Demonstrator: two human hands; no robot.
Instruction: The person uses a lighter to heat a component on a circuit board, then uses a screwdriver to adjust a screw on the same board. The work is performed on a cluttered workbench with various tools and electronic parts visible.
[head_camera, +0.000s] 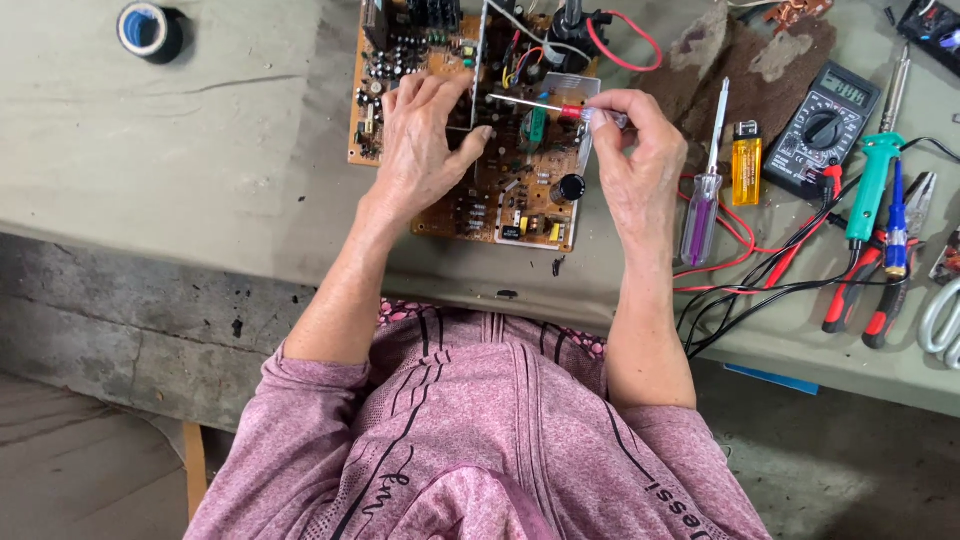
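Note:
A brown circuit board (520, 200) crowded with components lies on the grey-green workbench (200, 150). My left hand (425, 150) rests flat on the board's middle, fingers spread over the parts. My right hand (630, 150) pinches a small screwdriver (545, 107) with a red and clear handle. Its thin metal shaft points left across the board toward my left fingertips. A black capacitor (568, 187) stands on the board just below the tool.
A purple-handled screwdriver (703, 195) and a yellow lighter (746, 163) lie right of my right hand. Farther right are a multimeter (822, 125), a teal soldering iron (872, 180), red-handled pliers (880, 285) and red and black leads (760, 270). A tape roll (148, 30) sits far left.

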